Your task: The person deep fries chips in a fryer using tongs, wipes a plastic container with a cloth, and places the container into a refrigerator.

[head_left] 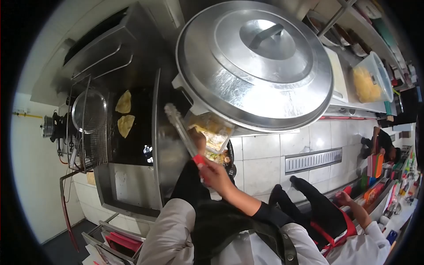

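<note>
My right hand (214, 176) is closed round the red handle of metal tongs (182, 132), whose tips point up and left over the steel ledge of the griddle. Just behind the tongs, my left hand (198, 140) is at the side of a clear plastic container (216, 142) with pale and yellowish food in it, and its fingers are partly hidden. Below the container, a dark round dish (228, 154) of mixed food is partly covered. Two folded, yellowish flat pieces (123, 102) (126, 126) lie apart on the dark griddle (137, 110).
A large lidded metal pot (260, 75) fills the upper middle, close beyond the container. Wire baskets (95, 145) stand left of the griddle. A tub of yellow food (369, 84) is at upper right. A co-worker in a red apron (335, 221) stands at lower right; another person (384, 143) is farther off.
</note>
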Available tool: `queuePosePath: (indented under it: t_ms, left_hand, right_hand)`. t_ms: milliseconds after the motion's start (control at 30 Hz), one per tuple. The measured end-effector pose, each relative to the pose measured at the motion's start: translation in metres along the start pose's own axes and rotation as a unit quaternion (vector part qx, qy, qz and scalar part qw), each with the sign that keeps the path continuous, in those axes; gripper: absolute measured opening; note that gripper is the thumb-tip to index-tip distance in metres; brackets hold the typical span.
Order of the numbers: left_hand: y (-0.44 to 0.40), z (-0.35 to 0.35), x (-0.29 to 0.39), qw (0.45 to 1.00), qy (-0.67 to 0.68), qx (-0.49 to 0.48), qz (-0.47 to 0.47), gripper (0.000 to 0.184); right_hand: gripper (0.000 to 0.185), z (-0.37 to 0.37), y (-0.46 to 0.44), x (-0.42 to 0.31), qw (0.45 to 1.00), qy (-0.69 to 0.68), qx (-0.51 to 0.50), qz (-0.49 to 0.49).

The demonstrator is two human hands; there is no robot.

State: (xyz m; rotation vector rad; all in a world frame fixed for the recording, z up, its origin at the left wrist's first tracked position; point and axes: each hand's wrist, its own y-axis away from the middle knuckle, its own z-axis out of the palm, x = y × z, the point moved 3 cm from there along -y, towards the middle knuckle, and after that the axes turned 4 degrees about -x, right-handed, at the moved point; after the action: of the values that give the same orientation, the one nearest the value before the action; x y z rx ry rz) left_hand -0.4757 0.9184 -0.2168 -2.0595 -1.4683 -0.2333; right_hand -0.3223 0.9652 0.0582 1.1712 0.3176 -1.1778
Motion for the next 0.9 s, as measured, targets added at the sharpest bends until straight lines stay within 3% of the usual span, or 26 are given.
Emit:
queuePosePath:
  t_ms: [67, 200, 300, 500, 600, 700, 800, 900]
  left_hand:
    - [-0.018, 0.007, -0.004, 1.000, -0.009, -0.011, -0.022, 0.031]
    - [-0.030, 0.018, -0.010, 0.975, -0.020, -0.161, -0.149, 0.031]
    - [-0.028, 0.017, -0.011, 0.955, -0.032, -0.222, -0.193, 0.031]
    - [-0.015, 0.008, -0.012, 0.941, -0.036, -0.257, -0.217, 0.031]
    - [-0.010, 0.003, -0.012, 0.939, -0.033, -0.264, -0.219, 0.031]
    - [-0.006, -0.003, -0.009, 0.938, -0.031, -0.270, -0.215, 0.031]
    - [-0.002, -0.007, -0.006, 0.938, -0.027, -0.274, -0.210, 0.031]
    - [0.001, -0.007, -0.010, 0.936, -0.029, -0.283, -0.209, 0.031]
  right_hand:
    - [0.043, 0.000, -0.006, 0.004, 0.999, -0.004, -0.010, -0.032]
    - [0.052, -0.010, -0.020, -0.003, 0.999, 0.018, -0.035, -0.010]
    - [0.053, -0.018, -0.033, -0.001, 0.998, 0.025, -0.023, -0.050]
    - [0.053, -0.029, -0.034, -0.021, 0.995, 0.059, -0.018, -0.084]
    - [0.051, -0.034, -0.032, -0.026, 0.996, 0.069, -0.030, -0.055]
    - [0.050, -0.035, -0.034, -0.026, 0.989, 0.088, 0.001, -0.122]
    - [0.050, -0.037, -0.032, -0.031, 0.993, 0.072, 0.004, -0.088]
    - [0.054, -0.036, -0.035, -0.017, 0.990, 0.077, 0.010, -0.121]
